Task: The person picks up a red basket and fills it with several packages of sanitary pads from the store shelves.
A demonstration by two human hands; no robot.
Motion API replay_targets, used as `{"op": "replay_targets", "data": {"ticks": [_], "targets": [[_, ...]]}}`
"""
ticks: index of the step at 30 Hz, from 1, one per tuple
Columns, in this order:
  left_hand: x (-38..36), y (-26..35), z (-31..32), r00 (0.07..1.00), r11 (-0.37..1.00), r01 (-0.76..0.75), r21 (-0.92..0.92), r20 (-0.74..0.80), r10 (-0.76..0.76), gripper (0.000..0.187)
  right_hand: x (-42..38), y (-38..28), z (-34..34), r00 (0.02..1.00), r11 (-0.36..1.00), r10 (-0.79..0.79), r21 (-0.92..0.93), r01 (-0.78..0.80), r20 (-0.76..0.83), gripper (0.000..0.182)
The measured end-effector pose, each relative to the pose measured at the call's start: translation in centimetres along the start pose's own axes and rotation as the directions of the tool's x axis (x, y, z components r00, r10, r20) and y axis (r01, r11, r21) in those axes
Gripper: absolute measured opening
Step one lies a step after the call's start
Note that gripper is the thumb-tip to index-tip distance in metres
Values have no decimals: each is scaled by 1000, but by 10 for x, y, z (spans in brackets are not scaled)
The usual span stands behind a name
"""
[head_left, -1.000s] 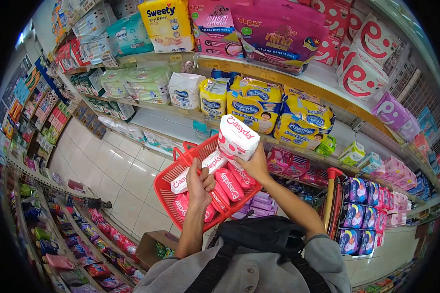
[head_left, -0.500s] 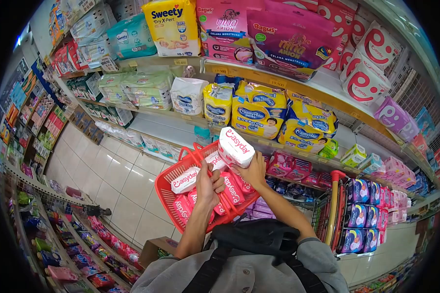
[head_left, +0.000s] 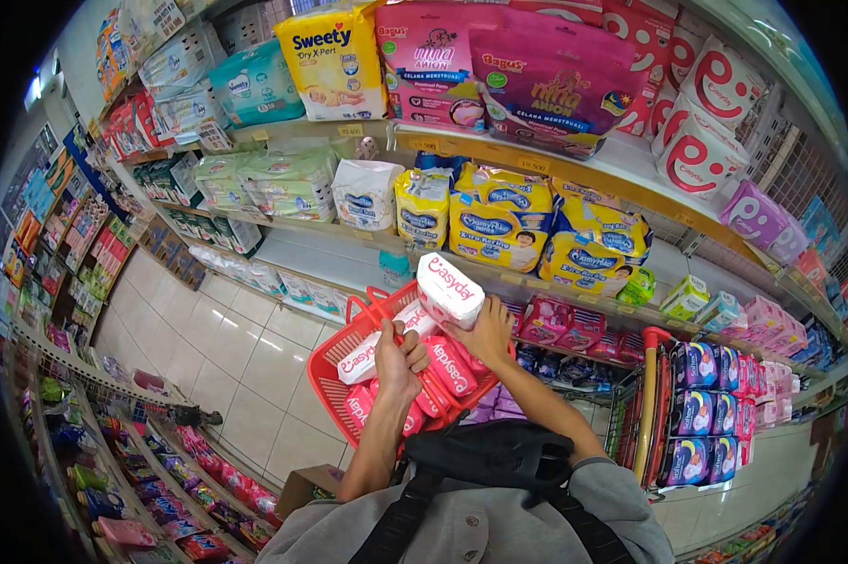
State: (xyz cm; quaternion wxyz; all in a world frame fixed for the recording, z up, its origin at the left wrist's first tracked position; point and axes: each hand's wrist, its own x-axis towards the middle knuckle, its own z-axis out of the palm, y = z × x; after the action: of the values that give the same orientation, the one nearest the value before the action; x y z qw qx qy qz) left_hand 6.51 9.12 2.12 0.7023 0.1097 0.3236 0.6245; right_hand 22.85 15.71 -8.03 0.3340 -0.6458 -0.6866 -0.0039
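My left hand [head_left: 400, 365] is closed around the handle of a red plastic shopping basket [head_left: 328, 376], which hangs in front of me. My right hand [head_left: 483, 335] grips a white pack with red "easyday" lettering [head_left: 450, 289] from its right side, above the basket's far right part. Inside the basket lie more white easyday packs [head_left: 358, 363] and several pink-red easyday packs [head_left: 452, 367]. The handle and my left hand cover part of them. My right fingertips are partly hidden behind the held pack.
Ahead, a shelf bears yellow diaper packs [head_left: 499, 218], and a higher one holds magenta pouches [head_left: 548, 89]. A shopping cart with a red and yellow handle [head_left: 646, 404] stands at the right. Racks line the left side of the tiled floor [head_left: 255, 376]; an open carton [head_left: 304, 491] sits low beside me.
The white pack in my right hand has come down slightly toward the basket. The basket sits a little further right and lower in view, with my left hand still on its handle.
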Motion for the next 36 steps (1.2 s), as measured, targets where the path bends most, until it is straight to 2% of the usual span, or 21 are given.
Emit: {"op": "replay_targets", "data": {"ticks": [2, 6, 8, 11, 16, 17, 18, 19, 20, 21, 22, 23, 24, 25, 27, 28, 31, 33, 34, 35, 36], "targets": [[-1, -2, -1, 999, 1000, -17, -17, -46, 17, 34, -3, -1, -7, 944, 988, 153, -28, -151, 291, 94], [3, -8, -4, 994, 997, -46, -65, -102, 40, 33, -11, 18, -3, 929, 989, 141, -11, -146, 342, 96], [4, -12, -6, 992, 996, -49, -76, -119, 40, 33, -9, 23, -13, 899, 985, 170, -65, -157, 403, 96], [7, -18, -12, 981, 991, -70, -118, -187, 47, 32, -12, 37, -20, 845, 977, 179, 8, -212, 503, 97], [8, -29, -27, 980, 992, -71, -104, -193, 50, 31, -25, 58, -33, 917, 979, 169, 42, -197, 360, 79], [9, -31, -29, 960, 997, -72, -40, -276, 58, 30, -24, 64, -39, 942, 973, 131, 143, -183, 310, 72], [10, -33, -35, 975, 993, -64, -96, -220, 41, 30, -18, 74, -47, 964, 958, 90, 244, -154, 252, 64], [11, -35, -37, 975, 994, -78, -81, -214, 60, 30, -8, 86, -64, 970, 962, 113, 223, -161, 215, 64], [11, -38, -39, 970, 994, -86, -73, -234, 67, 31, 3, 89, -85, 944, 845, 149, 459, -276, 295, 55], [12, -41, -43, 967, 992, -100, -70, -242, 81, 31, 15, 90, -103, 914, 654, 145, 656, -377, 380, 45], [15, -44, -51, 965, 994, -102, -43, -247, 88, 32, 27, 97, -123, 959, 635, 115, 723, -272, 260, 38], [12, -47, -49, 953, 994, -110, -1, -285, 105, 32, 41, 87, -167, 949, 492, 141, 812, -313, 280, 23], [10, -49, -48, 938, 992, -119, 41, -324, 126, 32, 53, 86, -203, 961, 393, 157, 879, -271, 226, 18], [11, -50, -51, 941, 991, -124, 46, -311, 132, 32, 66, 87, -235, 981, 374, 177, 916, -146, 84, 14], [11, -54, -58, 927, 990, -130, 49, -349, 139, 32, 91, 96, -295, 973, 497, 176, 867, 44, -150, 12], [11, -54, -60, 929, 990, -131, 56, -343, 143, 32, 106, 105, -317, 951, 613, 156, 781, 119, -267, 11], [10, -52, -64, 906, 986, -154, 69, -388, 169, 32, 153, 127, -377, 840, 890, -21, 372, 263, -542, 11], [6, -50, -63, 905, 985, -163, 63, -387, 175, 32, 186, 149, -402, 782, 954, -228, 28, 299, -580, 17], [4, -48, -64, 905, 984, -169, 57, -388, 178, 32, 197, 157, -414, 784, 945, -312, -88, 315, -536, 24], [2, -48, -65, 900, 981, -181, 65, -391, 192, 31, 207, 164, -425, 786, 921, -389, -201, 333, -481, 31], [1, -48, -65, 899, 981, -184, 70, -392, 196, 31, 216, 171, -434, 786, 923, -386, -196, 332, -483, 31]]}}
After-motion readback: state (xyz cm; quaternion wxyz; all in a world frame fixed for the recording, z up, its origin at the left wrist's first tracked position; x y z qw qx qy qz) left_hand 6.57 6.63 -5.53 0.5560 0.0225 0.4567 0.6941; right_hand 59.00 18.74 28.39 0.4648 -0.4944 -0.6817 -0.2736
